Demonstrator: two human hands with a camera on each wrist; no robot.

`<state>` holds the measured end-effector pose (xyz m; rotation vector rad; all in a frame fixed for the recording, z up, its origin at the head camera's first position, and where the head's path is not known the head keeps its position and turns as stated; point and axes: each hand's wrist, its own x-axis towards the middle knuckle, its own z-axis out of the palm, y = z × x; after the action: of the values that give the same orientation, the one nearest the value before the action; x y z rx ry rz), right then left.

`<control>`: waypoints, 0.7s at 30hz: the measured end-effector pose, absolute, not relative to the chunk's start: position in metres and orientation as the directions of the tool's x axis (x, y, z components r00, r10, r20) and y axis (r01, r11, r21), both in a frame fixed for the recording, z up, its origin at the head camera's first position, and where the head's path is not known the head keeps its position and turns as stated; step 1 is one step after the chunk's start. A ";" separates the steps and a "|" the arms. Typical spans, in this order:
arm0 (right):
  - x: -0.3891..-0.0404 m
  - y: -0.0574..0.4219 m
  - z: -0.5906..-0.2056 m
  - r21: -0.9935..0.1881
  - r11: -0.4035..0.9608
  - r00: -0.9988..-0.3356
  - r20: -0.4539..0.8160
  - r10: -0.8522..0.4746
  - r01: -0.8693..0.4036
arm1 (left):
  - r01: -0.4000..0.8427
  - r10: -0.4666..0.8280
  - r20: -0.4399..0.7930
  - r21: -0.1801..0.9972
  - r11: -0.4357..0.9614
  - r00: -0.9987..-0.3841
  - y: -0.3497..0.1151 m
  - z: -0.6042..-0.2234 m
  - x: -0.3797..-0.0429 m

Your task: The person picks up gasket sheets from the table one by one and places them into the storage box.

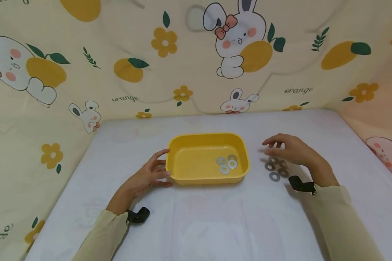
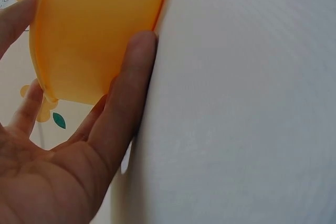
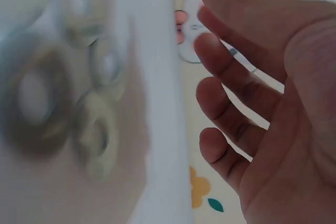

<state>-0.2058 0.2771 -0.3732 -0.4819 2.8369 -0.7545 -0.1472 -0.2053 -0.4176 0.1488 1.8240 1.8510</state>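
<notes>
A yellow plastic box (image 1: pixel 196 159) stands on the table with several flat metal washers (image 1: pixel 224 169) lying in its right half. At the box's left end is my left hand (image 1: pixel 143 179), its spread, fairly straight fingers touching the wall and rim. In the left wrist view the thumb (image 2: pixel 139 61) lies along the lower part of the yellow wall (image 2: pixel 94 35). My right hand (image 1: pixel 292 148) hovers right of the box with loosely bent fingers and nothing in them. Just below it, several more washers (image 1: pixel 274 177) form a loose group on the table; they look blurred in the right wrist view.
The table (image 1: pixel 209 217) has a white cover. Behind it and at both sides hangs a cream cloth (image 1: pixel 202 98) printed with rabbits, oranges and flowers. A black wrist device (image 1: pixel 138 215) sits at the left cuff, another black device (image 1: pixel 300 184) at the right.
</notes>
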 end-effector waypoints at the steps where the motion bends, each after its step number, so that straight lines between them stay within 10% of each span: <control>1: -0.205 0.279 -0.375 -0.505 0.826 -0.934 -0.097 -0.343 -0.251 | -0.288 0.440 -0.283 0.956 0.055 -0.852 -0.205 -0.418 -0.147; 21: -0.198 0.298 -0.396 -0.463 0.866 -0.922 -0.219 -0.319 -0.189 | -0.301 0.422 -0.289 0.953 0.039 -0.859 -0.204 -0.419 -0.147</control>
<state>-0.1978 0.2980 -0.3962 -0.3827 2.7496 -0.6404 -0.1474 -0.2043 -0.4193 0.1219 1.8175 1.8725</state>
